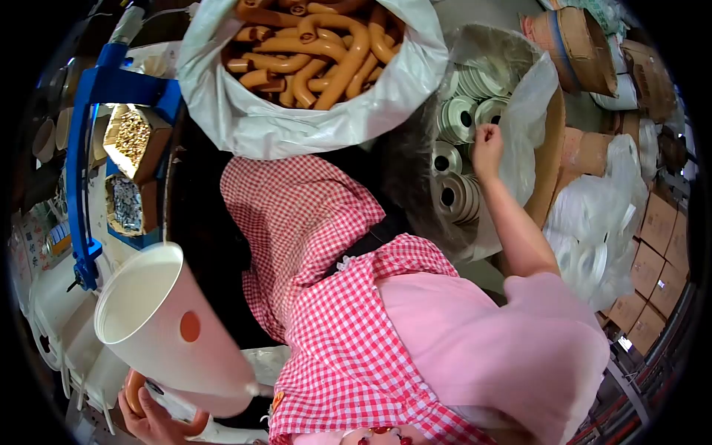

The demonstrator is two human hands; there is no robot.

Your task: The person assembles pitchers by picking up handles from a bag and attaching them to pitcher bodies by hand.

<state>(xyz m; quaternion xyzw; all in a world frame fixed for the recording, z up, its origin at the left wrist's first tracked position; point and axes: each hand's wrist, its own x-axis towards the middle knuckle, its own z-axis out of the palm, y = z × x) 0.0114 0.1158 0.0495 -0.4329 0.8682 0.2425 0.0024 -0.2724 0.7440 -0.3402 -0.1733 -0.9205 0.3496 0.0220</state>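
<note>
My left hand (159,423) is at the lower left, its fingers round a brown curved handle (134,391) at the underside of a white tapered container (185,326). The container lies tilted, its open mouth to the upper left, with a round orange-brown spot on its side. My right hand (487,148) is over a plastic-lined box, fingers pinched together beside stacked white ring-shaped parts (456,196); whatever is between the fingertips is too small to tell. Brown curved tubes (326,55) fill a white bag (297,133) at the top.
A blue metal frame (78,163) stands at the left, beside boxes of small gold-coloured (127,141) and silvery pieces (126,204). Clear plastic bags (601,215) and stacked cartons (656,230) are on the right. A cardboard drum (575,48) stands at the upper right.
</note>
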